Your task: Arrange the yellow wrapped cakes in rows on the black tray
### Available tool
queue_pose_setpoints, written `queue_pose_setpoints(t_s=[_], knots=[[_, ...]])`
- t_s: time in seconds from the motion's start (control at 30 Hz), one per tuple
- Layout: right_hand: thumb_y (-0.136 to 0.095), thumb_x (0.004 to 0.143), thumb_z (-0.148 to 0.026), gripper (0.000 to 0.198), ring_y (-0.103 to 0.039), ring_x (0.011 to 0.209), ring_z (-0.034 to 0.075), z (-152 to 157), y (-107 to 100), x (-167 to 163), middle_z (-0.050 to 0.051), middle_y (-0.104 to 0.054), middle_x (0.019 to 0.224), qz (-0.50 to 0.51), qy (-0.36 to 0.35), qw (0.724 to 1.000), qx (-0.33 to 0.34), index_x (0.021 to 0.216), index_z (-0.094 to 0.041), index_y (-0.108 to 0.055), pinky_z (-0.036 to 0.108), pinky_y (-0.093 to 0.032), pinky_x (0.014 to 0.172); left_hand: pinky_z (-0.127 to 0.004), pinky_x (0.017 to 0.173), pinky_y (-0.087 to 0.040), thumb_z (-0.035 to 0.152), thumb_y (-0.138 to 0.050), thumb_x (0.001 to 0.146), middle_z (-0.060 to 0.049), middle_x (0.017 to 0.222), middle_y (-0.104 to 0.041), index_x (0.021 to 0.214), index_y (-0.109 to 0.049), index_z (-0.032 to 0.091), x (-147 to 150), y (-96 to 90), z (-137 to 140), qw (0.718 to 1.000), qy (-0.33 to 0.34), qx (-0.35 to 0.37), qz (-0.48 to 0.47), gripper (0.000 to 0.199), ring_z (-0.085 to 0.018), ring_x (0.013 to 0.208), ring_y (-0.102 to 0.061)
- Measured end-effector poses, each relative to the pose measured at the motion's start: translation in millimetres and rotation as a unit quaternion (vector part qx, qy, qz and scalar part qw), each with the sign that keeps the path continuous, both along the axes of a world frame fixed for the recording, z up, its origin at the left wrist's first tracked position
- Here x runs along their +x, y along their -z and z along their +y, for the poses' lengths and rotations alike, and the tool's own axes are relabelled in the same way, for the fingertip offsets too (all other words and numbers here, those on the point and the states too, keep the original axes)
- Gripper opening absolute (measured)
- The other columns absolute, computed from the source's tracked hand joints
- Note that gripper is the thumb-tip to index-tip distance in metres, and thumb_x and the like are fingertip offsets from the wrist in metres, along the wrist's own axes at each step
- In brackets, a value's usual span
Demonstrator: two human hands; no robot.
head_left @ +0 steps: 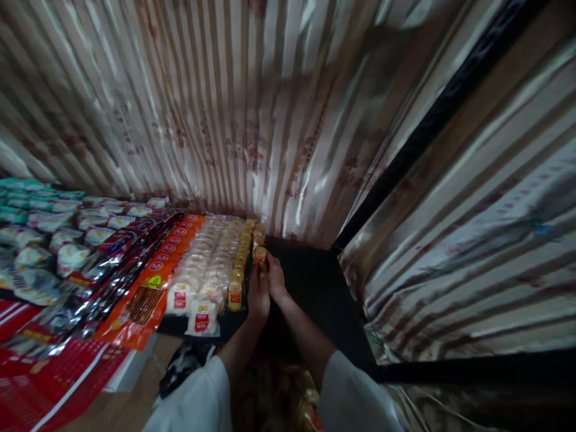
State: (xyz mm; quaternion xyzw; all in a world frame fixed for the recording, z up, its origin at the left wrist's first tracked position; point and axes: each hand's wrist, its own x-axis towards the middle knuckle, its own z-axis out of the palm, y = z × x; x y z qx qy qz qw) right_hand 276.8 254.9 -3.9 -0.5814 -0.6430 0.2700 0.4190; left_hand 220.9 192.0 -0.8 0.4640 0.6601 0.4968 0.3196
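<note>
My left hand (258, 293) and my right hand (275, 277) are close together on the black shelf. Between their fingers they grip a small yellow snack packet (260, 255) with a red label. It is at the near end of a short row of like packets (258, 233) that runs back toward the wall. Just to the left stands a longer row of yellow packets (235, 291). Beside that are two rows of clear-wrapped white snack packets (202, 315) with red labels.
Orange bags (148, 300), dark red shiny bags (135, 246) and white packets (72, 259) fill the left side. Black shelf surface (315, 288) extends right of my hands. A striped plastic sheet (252, 120) hangs behind, with a slanting dark post (405, 150). A red crate (54, 381) is at lower left.
</note>
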Motion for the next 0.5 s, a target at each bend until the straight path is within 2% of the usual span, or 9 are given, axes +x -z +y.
queue_pose_setpoints(t_s=[0.1, 0.23, 0.33, 0.5], knots=[[-0.046, 0.081, -0.027, 0.043, -0.056, 0.099, 0.021, 8.2, 2.6, -4.7, 0.01, -0.061, 0.106, 0.004, 0.004, 1.0, 0.007, 0.12, -0.017, -0.058, 0.035, -0.046, 0.091, -0.04, 0.111, -0.031, 0.028, -0.031, 0.093, -0.016, 0.141, -0.043, 0.134, -0.042, 0.009, -1.8, -6.8, 8.8, 0.998, 0.005, -0.014, -0.054, 0.046, -0.022, 0.132, -0.04], [-0.047, 0.08, -0.027, 0.043, -0.055, 0.107, 0.022, 14.0, 5.5, -7.4, 0.01, -0.062, 0.115, 0.016, 0.006, 1.0, 0.006, 0.12, -0.017, -0.058, 0.036, -0.043, 0.097, -0.043, 0.112, -0.029, 0.03, -0.029, 0.094, -0.016, 0.143, -0.042, 0.135, -0.04, 0.007, -2.6, -13.4, 12.5, 0.997, 0.014, -0.029, -0.065, 0.049, -0.023, 0.134, -0.037], [-0.049, 0.079, -0.028, 0.045, -0.056, 0.108, 0.023, 15.6, 6.0, -7.1, 0.009, -0.062, 0.12, 0.027, -0.002, 1.0, 0.001, 0.122, -0.018, -0.056, 0.037, -0.043, 0.098, -0.041, 0.113, -0.027, 0.031, -0.027, 0.094, -0.014, 0.145, -0.039, 0.137, -0.039, 0.01, -1.8, -11.9, 12.7, 0.997, 0.015, -0.035, -0.066, 0.049, -0.021, 0.135, -0.034], [-0.049, 0.081, -0.033, 0.045, -0.06, 0.102, 0.021, 17.7, 3.1, -6.5, 0.006, -0.066, 0.113, 0.048, -0.008, 0.999, 0.002, 0.123, -0.021, -0.055, 0.035, -0.045, 0.094, -0.041, 0.113, -0.028, 0.029, -0.03, 0.094, -0.011, 0.145, -0.039, 0.136, -0.04, 0.013, -0.4, -7.1, 18.9, 0.994, 0.005, -0.028, -0.101, 0.047, -0.021, 0.135, -0.035]])
